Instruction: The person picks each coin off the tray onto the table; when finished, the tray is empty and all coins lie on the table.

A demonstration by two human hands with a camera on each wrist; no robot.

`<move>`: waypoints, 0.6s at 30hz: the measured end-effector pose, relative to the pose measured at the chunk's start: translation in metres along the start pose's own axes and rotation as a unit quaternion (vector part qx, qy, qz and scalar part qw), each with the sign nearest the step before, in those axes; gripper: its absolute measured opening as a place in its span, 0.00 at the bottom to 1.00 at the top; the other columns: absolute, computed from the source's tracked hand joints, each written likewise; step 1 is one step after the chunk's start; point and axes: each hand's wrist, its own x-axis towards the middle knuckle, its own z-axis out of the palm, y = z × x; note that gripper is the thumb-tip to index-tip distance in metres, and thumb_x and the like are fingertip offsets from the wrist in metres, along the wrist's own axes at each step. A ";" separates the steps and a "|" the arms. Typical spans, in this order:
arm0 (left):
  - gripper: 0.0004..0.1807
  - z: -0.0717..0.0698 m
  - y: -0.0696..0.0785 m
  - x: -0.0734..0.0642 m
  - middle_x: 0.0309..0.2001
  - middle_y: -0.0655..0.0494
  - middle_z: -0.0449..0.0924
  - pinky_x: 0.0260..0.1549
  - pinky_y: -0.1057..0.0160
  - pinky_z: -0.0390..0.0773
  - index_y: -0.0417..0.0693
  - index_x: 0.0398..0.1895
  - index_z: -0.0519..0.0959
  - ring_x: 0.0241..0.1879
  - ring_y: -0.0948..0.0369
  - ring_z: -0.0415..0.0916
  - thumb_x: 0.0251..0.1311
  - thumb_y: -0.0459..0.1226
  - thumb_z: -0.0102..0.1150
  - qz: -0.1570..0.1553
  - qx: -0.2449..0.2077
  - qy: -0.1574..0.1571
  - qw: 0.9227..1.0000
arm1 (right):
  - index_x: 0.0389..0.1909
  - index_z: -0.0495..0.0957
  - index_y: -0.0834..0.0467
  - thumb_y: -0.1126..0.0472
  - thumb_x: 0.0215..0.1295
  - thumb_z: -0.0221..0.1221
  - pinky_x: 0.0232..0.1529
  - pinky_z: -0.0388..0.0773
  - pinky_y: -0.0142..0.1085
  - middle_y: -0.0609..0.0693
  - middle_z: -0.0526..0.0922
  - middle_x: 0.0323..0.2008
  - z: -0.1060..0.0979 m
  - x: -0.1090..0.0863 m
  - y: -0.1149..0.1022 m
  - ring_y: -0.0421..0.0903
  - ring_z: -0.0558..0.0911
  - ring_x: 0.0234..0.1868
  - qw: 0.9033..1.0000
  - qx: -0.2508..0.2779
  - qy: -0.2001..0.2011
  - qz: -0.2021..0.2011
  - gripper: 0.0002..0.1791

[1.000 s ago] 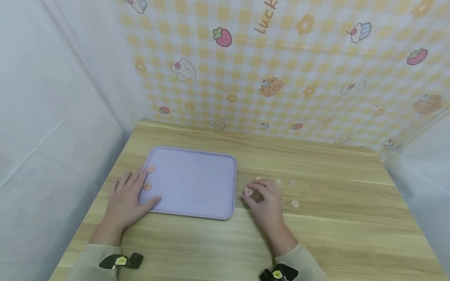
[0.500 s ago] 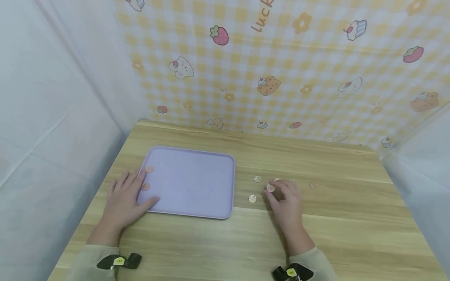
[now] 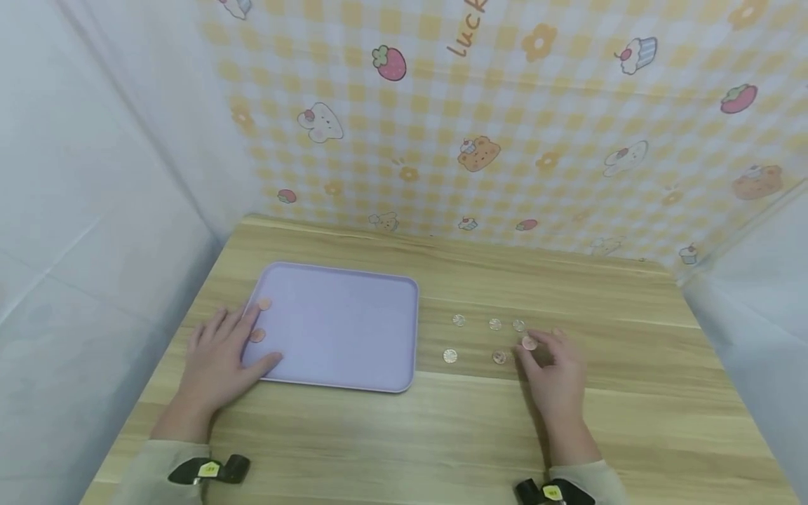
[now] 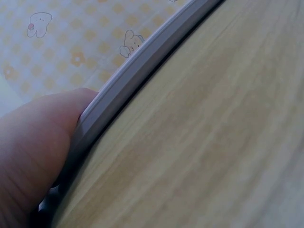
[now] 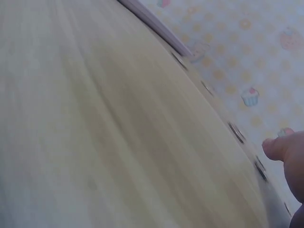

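My left hand (image 3: 217, 361) rests with straight, spread fingers on the left edge of a lilac tray (image 3: 341, 330). Its thumb (image 4: 42, 142) lies over the tray's near rim. Two copper-coloured coins lie in the tray beside the fingers, an upper coin (image 3: 264, 304) and a lower coin (image 3: 257, 335). To the right of the tray, my right hand (image 3: 558, 379) pinches a pinkish coin (image 3: 529, 342) between thumb and fingertip, close over the table. Several silvery coins lie just left of this hand, among them a near coin (image 3: 499, 358) and a far coin (image 3: 518, 325).
The wooden table (image 3: 379, 449) carries everything. Closer to the tray lie another silvery coin (image 3: 450, 356) and one behind it (image 3: 459, 320). A yellow checked cloth (image 3: 404, 126) hangs at the table's back edge, with white sheeting (image 3: 95, 245) on the sides.
My right hand has moved right, away from the tray, still pinching the coin. Silvery coins it covered before now show, and it covers those farther right. The left hand stays on the tray.
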 end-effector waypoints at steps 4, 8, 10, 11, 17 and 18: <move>0.55 0.000 -0.001 0.000 0.80 0.33 0.59 0.73 0.23 0.35 0.45 0.86 0.57 0.78 0.27 0.47 0.63 0.61 0.67 0.000 0.000 -0.001 1.000 | 0.44 0.88 0.66 0.73 0.49 0.81 0.63 0.75 0.58 0.63 0.89 0.48 -0.012 -0.003 0.012 0.67 0.84 0.57 0.999 -0.021 0.004 0.031 0.20; 0.55 0.002 -0.002 0.000 0.80 0.33 0.59 0.73 0.23 0.35 0.47 0.86 0.56 0.78 0.27 0.47 0.63 0.62 0.67 0.000 -0.001 -0.002 1.000 | 0.45 0.89 0.64 0.72 0.50 0.82 0.62 0.74 0.45 0.61 0.90 0.50 -0.026 -0.008 0.024 0.63 0.85 0.54 0.997 -0.046 0.008 0.053 0.20; 0.54 0.002 -0.002 0.000 0.80 0.33 0.59 0.73 0.22 0.35 0.51 0.87 0.56 0.78 0.27 0.47 0.63 0.62 0.67 0.002 -0.001 0.000 1.000 | 0.45 0.89 0.64 0.71 0.51 0.82 0.61 0.72 0.38 0.60 0.90 0.48 -0.033 -0.010 0.029 0.62 0.85 0.53 0.996 -0.058 0.010 0.064 0.19; 0.54 0.003 -0.003 0.000 0.80 0.33 0.59 0.72 0.22 0.35 0.54 0.87 0.56 0.78 0.26 0.47 0.63 0.62 0.67 0.003 0.000 0.001 1.000 | 0.45 0.89 0.63 0.71 0.51 0.82 0.59 0.71 0.35 0.60 0.91 0.47 -0.036 -0.012 0.032 0.62 0.85 0.53 0.995 -0.065 0.012 0.069 0.19; 0.52 0.006 -0.005 0.000 0.81 0.34 0.58 0.72 0.21 0.35 0.64 0.87 0.56 0.78 0.26 0.47 0.63 0.61 0.68 0.009 0.002 0.006 1.000 | 0.45 0.88 0.64 0.69 0.52 0.81 0.57 0.66 0.25 0.61 0.90 0.46 -0.048 -0.017 0.040 0.63 0.86 0.51 0.993 -0.079 0.012 0.083 0.19; 0.52 0.006 -0.005 0.000 0.81 0.34 0.58 0.72 0.22 0.35 0.64 0.87 0.56 0.78 0.26 0.47 0.63 0.61 0.68 0.009 0.002 0.006 1.000 | 0.45 0.88 0.64 0.69 0.52 0.81 0.57 0.65 0.23 0.61 0.90 0.46 -0.049 -0.018 0.041 0.63 0.86 0.51 0.993 -0.077 0.009 0.084 0.19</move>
